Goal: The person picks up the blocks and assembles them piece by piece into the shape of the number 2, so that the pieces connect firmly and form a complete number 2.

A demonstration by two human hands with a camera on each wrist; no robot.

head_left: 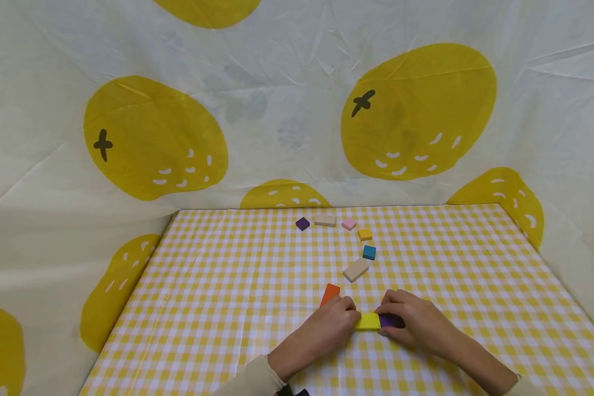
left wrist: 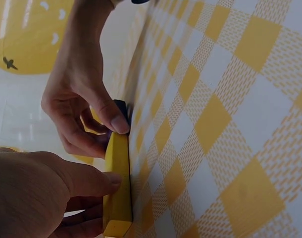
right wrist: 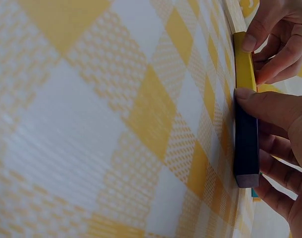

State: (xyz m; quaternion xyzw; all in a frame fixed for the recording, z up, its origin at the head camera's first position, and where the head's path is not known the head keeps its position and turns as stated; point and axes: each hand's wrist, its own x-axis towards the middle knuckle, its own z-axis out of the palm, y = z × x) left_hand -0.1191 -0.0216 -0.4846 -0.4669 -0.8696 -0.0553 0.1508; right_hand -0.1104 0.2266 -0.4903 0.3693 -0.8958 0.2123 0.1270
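Checked tablecloth (head_left: 218, 286) — left hand (head_left: 325, 325) pinches a yellow block (head_left: 368, 322), right hand (head_left: 419, 320) a purple block (head_left: 391, 320) touching it.

A: Facing you is a creased white sheet (head_left: 287, 66), isn't it?
B: Yes, printed with big yellow fruit (head_left: 421, 118); two of yours carry a dark cross and white dashes.
A: And before you, a yellow-and-white checked cloth (head_left: 203, 308) covers the worktop (head_left: 475, 264).
B: Look to its far side: your curve starts with a small purple block (head_left: 302, 224), then a plain wooden block (head_left: 325, 221).
A: Follow it right and you meet a pink block (head_left: 348, 224), then an orange-yellow block (head_left: 364, 235).
B: Towards you come a blue block (head_left: 369, 252) and, slantwise, a second wooden block (head_left: 356, 270).
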